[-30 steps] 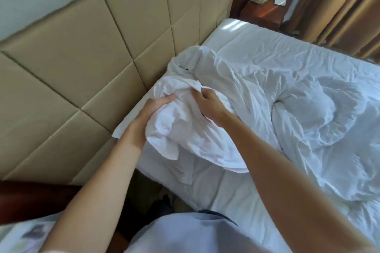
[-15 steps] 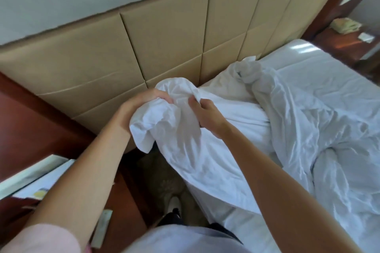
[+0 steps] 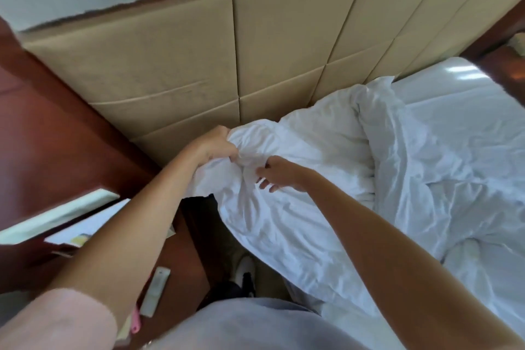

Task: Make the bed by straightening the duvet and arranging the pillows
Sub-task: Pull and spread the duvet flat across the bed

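Where half a second ago gripped the duvet (image 3: 284,207) corner by the headboard (image 3: 255,51), right hand (image 3: 277,176) now loosened, fingers spread; left hand (image 3: 218,145) still clutching. Regrip likely next.

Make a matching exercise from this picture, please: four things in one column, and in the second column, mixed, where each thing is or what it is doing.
Things
1. left hand
2. right hand
3. duvet
4. headboard

States or places
A. padded beige panels on the wall behind the bed
B. white and crumpled, one corner hanging over the bed's side
C. fingers loosely spread, by the bunched cloth
D. grips a bunch of white cloth

Pairs: 1-D, 2-C, 3-B, 4-A
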### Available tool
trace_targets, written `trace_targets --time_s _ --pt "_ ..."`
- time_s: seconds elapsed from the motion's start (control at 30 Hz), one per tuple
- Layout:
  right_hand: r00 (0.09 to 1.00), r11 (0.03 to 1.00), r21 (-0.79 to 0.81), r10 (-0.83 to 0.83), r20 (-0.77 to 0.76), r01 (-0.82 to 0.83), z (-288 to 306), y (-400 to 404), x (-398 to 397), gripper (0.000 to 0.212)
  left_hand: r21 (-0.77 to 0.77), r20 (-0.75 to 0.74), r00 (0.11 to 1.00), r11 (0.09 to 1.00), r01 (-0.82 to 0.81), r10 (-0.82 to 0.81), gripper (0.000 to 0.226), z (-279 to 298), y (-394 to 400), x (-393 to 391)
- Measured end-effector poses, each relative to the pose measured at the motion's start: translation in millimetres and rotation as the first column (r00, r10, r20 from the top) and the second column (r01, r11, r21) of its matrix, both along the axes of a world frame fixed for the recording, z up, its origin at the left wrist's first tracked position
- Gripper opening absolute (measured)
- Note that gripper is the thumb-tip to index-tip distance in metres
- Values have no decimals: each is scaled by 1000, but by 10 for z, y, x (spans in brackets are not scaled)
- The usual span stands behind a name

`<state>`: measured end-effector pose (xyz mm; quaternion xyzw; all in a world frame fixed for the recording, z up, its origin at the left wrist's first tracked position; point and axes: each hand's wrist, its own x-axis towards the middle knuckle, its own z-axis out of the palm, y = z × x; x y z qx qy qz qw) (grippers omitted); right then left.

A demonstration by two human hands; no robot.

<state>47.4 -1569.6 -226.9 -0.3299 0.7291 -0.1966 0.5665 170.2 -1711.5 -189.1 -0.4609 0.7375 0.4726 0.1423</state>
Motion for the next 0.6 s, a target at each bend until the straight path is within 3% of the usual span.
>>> trace_targets --time_s 0.07,0.13,0.3,0.43,0.5,0.6 --pt "997 996 74 56 -59 -52 -51 13 -131 20 -26 -22 1000 1000 -7 6 24 -146 16 -36" --pt "986 989 97 120 -117 -109 -58 20 -283 22 -20 -29 1000 1000 -11 10 28 -202 5 -37" --pt "981 998 48 48 -186 -40 8 -90 -591 30 29 -111 983 988 149 -145 45 -132 -85 -103" --pt "909 997 -77 -2 -416 -32 -13 -272 -813 37 -19 -189 956 974 226 -225 66 -61 -68 -177" --pt "896 984 -178 -86 -435 8 -82 -377 -1017 33 -14 -241 941 970 241 -237 69 -10 -61 -185" --pt "880 966 -221 13 -474 -133 -181 -539 -1349 40 38 -242 929 955 296 -278 77 98 -35 -122"
